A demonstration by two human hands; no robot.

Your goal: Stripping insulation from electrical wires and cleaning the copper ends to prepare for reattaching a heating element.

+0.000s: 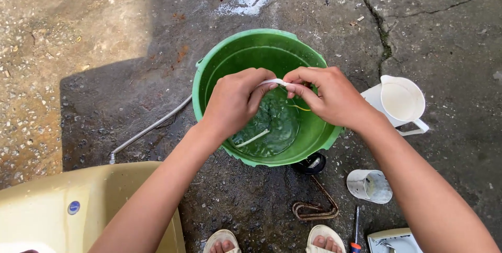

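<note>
A green plastic bucket [209,70] stands on wet concrete, with water in its bottom and a pale strip [252,138] lying in the water. Both my hands are over the bucket's mouth. My left hand [235,101] and my right hand [327,95] pinch the two ends of a thin white strip [275,81] stretched between them. A thin yellow thread [300,107] shows under my right hand.
A white jug [401,101] sits right of the bucket. Below it lie a small grey cup [369,185], a rusty coiled heating element [316,208] with a black cap [309,164], a screwdriver [356,232] and a pale tray [395,241]. A grey hose [149,127] and a beige tub [68,206] are at left. My sandalled feet [272,240] are at the bottom.
</note>
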